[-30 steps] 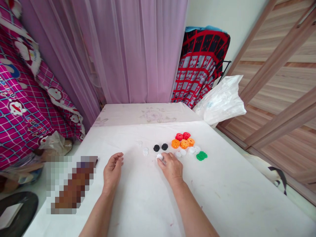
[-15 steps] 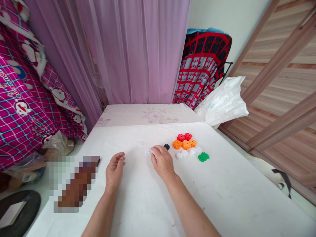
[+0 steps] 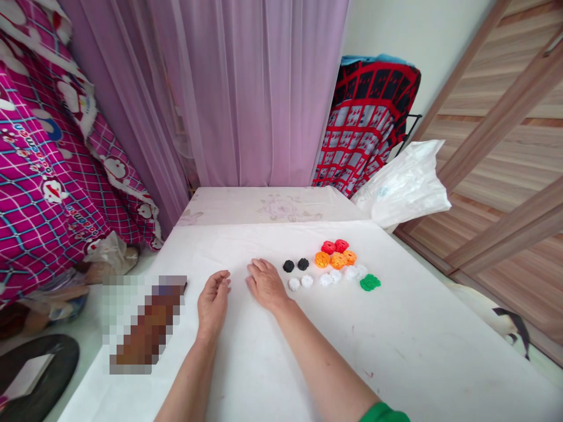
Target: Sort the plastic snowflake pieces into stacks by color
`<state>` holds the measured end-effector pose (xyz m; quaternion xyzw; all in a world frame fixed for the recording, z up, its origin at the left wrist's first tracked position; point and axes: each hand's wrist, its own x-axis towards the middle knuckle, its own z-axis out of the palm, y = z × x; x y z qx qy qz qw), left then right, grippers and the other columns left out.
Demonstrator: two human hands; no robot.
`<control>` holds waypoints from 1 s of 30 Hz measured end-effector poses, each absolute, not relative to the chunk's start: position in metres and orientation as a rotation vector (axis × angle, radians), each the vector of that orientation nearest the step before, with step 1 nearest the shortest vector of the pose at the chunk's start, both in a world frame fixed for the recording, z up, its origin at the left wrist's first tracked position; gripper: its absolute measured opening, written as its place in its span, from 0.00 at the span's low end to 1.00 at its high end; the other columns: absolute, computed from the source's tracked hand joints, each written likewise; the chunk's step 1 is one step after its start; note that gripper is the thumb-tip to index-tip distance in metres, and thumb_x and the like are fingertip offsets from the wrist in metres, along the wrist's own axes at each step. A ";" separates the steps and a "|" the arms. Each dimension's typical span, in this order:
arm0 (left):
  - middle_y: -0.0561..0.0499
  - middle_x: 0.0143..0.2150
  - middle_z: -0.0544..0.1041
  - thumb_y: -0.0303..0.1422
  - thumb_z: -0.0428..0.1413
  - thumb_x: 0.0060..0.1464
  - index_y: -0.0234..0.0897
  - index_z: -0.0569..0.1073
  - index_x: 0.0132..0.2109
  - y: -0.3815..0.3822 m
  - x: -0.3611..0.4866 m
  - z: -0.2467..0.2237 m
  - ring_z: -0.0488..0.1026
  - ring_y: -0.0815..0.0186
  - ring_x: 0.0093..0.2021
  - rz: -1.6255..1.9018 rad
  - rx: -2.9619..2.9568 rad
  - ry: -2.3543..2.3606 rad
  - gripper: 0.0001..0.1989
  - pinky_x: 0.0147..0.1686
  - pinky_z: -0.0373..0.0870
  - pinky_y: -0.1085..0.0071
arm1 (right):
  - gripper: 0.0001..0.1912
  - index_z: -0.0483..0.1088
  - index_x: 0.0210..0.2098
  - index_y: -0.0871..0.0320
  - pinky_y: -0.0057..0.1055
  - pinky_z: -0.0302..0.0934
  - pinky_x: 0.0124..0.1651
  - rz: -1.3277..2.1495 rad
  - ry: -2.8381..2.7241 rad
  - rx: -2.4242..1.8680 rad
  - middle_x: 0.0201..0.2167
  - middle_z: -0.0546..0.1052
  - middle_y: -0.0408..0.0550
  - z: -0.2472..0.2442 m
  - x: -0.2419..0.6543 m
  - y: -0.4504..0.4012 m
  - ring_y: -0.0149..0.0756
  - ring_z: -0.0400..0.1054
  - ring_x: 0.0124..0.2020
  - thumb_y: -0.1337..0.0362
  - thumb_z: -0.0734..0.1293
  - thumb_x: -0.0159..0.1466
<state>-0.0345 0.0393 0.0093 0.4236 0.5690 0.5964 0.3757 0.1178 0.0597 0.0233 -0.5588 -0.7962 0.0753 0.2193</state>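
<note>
My right hand point(image 3: 266, 285) lies palm down on the white table, its fingers stretched out and slightly spread. Whether anything lies beneath it I cannot tell. Just right of its fingers are two small black crocheted-looking flowers point(image 3: 288, 266) and, nearer to me, two small white flowers point(image 3: 294, 284). My left hand point(image 3: 214, 302) rests on its side, left of the right hand, with loosely bent fingers and nothing seen in them. Farther right lie red flowers point(image 3: 328, 247), orange flowers point(image 3: 338, 261), larger white flowers point(image 3: 326, 279) and a green flower point(image 3: 370, 282).
A blurred-out reddish-brown object point(image 3: 147, 328) lies on the table's left part. Beyond the right far corner stands a white plastic bag point(image 3: 407, 184). A dark round stool-like top point(image 3: 65, 375) is at lower left. Purple curtains point(image 3: 255, 94) hang behind the table point(image 3: 246, 363).
My right hand has moved left and flattened out. The small white flowers that were left of it and at its fingertips are gone from there; two black and two white ones now show right of it.
</note>
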 end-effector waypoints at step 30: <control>0.46 0.43 0.78 0.44 0.56 0.47 0.38 0.74 0.41 0.037 -0.033 0.012 0.75 0.62 0.41 1.514 1.084 1.449 0.17 0.40 0.74 0.65 | 0.09 0.74 0.38 0.54 0.36 0.52 0.47 0.052 -1.939 -1.779 0.40 0.74 0.49 0.041 0.137 0.033 0.41 0.63 0.45 0.58 0.69 0.59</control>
